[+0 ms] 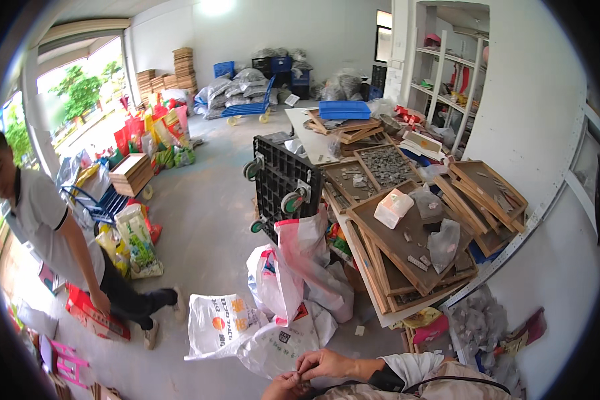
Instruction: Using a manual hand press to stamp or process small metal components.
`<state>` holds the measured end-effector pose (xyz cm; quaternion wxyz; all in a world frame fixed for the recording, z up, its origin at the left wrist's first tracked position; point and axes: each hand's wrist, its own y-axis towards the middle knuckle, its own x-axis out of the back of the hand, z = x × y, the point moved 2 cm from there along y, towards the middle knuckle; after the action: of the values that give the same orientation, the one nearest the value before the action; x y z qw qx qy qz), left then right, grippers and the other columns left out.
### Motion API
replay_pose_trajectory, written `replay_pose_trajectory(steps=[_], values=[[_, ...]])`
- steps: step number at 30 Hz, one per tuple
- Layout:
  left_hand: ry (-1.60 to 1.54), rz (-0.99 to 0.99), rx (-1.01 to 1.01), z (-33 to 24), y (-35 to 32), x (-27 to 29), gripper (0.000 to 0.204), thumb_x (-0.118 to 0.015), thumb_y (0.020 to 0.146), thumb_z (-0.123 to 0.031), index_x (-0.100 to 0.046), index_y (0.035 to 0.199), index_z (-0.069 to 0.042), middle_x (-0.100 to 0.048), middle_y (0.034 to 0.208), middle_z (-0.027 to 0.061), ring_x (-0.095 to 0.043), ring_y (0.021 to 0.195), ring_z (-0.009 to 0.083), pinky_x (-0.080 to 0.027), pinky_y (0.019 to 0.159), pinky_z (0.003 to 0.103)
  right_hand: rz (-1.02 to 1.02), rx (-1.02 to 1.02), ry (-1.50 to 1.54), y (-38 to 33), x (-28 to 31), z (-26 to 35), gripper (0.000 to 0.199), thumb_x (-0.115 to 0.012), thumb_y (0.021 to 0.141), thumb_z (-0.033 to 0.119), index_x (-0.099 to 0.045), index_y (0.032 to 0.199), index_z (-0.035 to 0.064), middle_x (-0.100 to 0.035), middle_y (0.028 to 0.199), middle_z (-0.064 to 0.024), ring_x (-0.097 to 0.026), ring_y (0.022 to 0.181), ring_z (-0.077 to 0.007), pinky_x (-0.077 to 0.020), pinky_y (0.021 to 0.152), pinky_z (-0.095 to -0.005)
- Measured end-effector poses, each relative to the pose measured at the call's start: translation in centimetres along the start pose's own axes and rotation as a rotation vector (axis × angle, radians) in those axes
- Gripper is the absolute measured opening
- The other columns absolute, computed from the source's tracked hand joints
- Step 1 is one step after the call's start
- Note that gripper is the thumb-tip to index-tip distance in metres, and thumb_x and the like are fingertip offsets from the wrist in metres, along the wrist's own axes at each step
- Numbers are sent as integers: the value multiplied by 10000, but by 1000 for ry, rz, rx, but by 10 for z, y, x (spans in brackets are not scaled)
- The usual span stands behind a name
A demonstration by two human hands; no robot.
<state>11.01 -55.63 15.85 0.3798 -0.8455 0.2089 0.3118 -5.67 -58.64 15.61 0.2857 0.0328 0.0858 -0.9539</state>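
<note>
At the bottom of the view my right hand (331, 365) and my left hand (285, 386) meet close to my body. Their fingers are pinched together around something small and dark that I cannot make out. Just beyond them a white plastic bag (280, 347) lies on the floor, with another printed white bag (213, 323) spread out to its left. Behind these stand a white and pink bag (273, 277) and a pinkish, half-clear sack (307, 243).
To the right a table holds stacked wooden trays (390, 257) with small grey pieces. A black wheeled platform (283, 183) stands on edge beside it. At left a person (53, 220) reaches toward a red bag (90, 317). Clear bags (480, 320) lie at lower right.
</note>
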Motion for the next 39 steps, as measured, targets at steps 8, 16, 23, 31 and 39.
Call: replay_pose_trajectory(steps=[8, 16, 23, 31, 39], values=[[55, -6, 10, -57, 30, 14, 256, -582, 833, -286, -562, 931, -50, -545, 711, 16, -482, 588, 123, -423, 575, 246, -185, -95, 94, 30, -1, 14, 294, -601, 809, 120, -586, 1077, 2, -579, 1068, -38, -526, 943, -105, -398, 850, -235], [192, -47, 2, -76, 67, 48, 176, -565, 841, -190, -583, 850, -15, -561, 697, 40, -513, 616, 127, -413, 566, 248, -393, -243, 225, 26, 24, -12, 294, -593, 820, 119, -582, 1095, 15, -613, 988, -31, -544, 875, -85, -421, 799, -216], [77, -202, -61, -78, 42, 91, 177, -564, 830, -183, -584, 855, -9, -589, 734, 52, -549, 661, 135, -438, 602, 257, -508, -287, 183, 18, 40, -12, 246, -590, 816, 128, -611, 1015, -15, -636, 884, -77, -584, 785, -117, -461, 725, -233], [-50, -424, -285, -24, 7, 101, 163, -543, 830, -204, -541, 718, -85, -467, 580, -12, -433, 507, 97, -344, 461, 239, -354, -299, 84, 2, 63, -33, 195, -565, 830, 118, -600, 956, -27, -579, 748, -47, -519, 625, -123, -434, 592, -261], [-303, -925, -616, 14, -137, 83, 209, -530, 838, -168, -570, 660, -66, -499, 569, 8, -448, 484, 109, -353, 466, 238, -117, -339, 108, 92, 23, -34, 172, -568, 826, 142, -581, 877, -22, -542, 699, -9, -487, 620, -103, -390, 559, -227]])
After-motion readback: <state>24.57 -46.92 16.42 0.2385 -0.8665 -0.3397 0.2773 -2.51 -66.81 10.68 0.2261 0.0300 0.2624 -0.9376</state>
